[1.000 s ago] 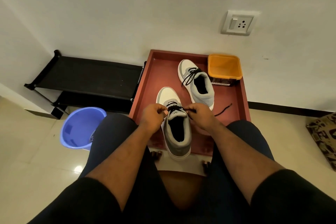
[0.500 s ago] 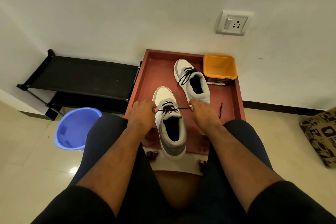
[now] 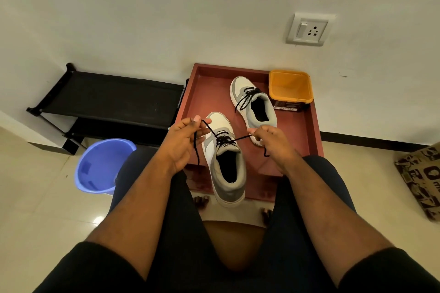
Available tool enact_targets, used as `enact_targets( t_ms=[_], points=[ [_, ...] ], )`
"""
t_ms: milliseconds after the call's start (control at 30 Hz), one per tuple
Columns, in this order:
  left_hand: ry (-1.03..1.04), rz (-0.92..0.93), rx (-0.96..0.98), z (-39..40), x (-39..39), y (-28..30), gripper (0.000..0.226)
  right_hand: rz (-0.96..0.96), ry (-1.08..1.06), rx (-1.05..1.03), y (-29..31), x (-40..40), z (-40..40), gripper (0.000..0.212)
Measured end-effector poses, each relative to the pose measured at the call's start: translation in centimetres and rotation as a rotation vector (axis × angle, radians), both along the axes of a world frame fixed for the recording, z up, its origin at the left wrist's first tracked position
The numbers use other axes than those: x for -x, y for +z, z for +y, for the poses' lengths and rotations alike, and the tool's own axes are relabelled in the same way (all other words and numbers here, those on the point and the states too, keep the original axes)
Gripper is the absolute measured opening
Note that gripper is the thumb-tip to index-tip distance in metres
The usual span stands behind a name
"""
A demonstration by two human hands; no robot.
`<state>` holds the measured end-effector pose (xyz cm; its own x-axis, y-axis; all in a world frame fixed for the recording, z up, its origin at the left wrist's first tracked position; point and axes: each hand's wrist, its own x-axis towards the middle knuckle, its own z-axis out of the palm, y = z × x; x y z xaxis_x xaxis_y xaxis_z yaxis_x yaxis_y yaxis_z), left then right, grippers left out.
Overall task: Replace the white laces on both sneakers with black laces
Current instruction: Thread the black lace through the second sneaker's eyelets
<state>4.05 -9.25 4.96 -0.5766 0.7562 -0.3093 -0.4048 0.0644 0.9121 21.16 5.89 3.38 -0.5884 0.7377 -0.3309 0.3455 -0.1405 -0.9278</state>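
A white and grey sneaker (image 3: 226, 164) lies on the red tray (image 3: 307, 131) in front of my knees, threaded with a black lace (image 3: 223, 139). My left hand (image 3: 183, 143) pinches the lace's left end, which runs up to my fingers and hangs down beside my palm. My right hand (image 3: 271, 140) pinches the right end, pulled taut to the right. A second sneaker (image 3: 254, 104) with black laces stands farther back on the tray.
An orange tub (image 3: 290, 89) sits in the tray's back right corner. A blue plastic basin (image 3: 102, 166) stands on the floor at the left, with a black shoe rack (image 3: 112, 100) behind it. A patterned box (image 3: 421, 178) lies at the right edge.
Both hands have moved apart and upward, drawing the black lace ends out from the near sneaker's top eyelets. The left hand has risen higher with its end.
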Motion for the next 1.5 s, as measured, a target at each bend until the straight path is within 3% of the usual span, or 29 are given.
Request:
enact_targets(
  t_ms=[100, 167, 367, 533, 933, 1000, 1067, 1133, 1200, 1267, 1333, 1400, 1500],
  points=[
    [-0.002, -0.033, -0.090, 0.5, -1.0, 0.3, 0.020, 0.290, -0.032, 0.265, 1.0, 0.8, -0.8, 0.026],
    [0.008, -0.019, -0.090, 1.2, -1.9, 0.6, 0.022, 0.382, -0.029, 0.319, 1.6, 1.7, -1.5, 0.023],
    [0.032, 0.074, -0.053, 2.8, -2.9, 0.0, 0.025, 0.428, -0.046, 0.280, 1.1, 4.4, -2.3, 0.022],
    [0.064, 0.081, -0.032, 3.5, -3.0, -0.3, 0.023, 0.340, -0.059, 0.141, 0.5, 5.8, -1.7, 0.021],
    [0.058, 0.246, 0.107, 3.4, -2.7, -0.9, 0.013, 0.207, 0.026, 0.105, -0.9, 4.4, -0.5, 0.006],
    [0.035, 0.349, 0.163, 3.2, -2.2, -0.4, 0.013, 0.185, 0.089, 0.076, -0.8, 3.6, 0.3, 0.002],
    [0.039, 0.582, 0.261, 2.7, -0.9, 0.0, 0.015, 0.136, 0.130, 0.010, 0.0, 2.7, 1.6, 0.004],
    [0.006, 0.878, 0.444, 2.2, 0.6, 0.4, 0.016, 0.009, 0.216, -0.205, 1.5, 1.6, 3.1, 0.006],
    [-0.046, 0.884, 0.572, 2.1, 1.1, 1.2, 0.017, -0.217, 0.374, -0.518, 3.3, 1.0, 4.4, 0.009],
    [-0.035, 0.727, 0.535, 2.2, 0.1, 2.3, 0.018, -0.445, 0.455, -0.684, 5.1, 0.9, 4.8, 0.017],
    [0.040, 0.745, 0.465, 2.5, -1.0, 3.4, 0.022, -0.545, 0.460, -0.732, 6.4, 1.2, 4.5, 0.023],
    [0.137, 0.821, 0.372, 3.0, -1.6, 4.2, 0.016, -0.536, 0.452, -0.750, 7.4, 1.6, 3.4, 0.023],
    [0.175, 0.738, 0.216, 3.8, -2.1, 6.0, 0.020, -0.375, 0.390, -0.593, 8.2, 2.5, 1.3, 0.022]
  ],
)
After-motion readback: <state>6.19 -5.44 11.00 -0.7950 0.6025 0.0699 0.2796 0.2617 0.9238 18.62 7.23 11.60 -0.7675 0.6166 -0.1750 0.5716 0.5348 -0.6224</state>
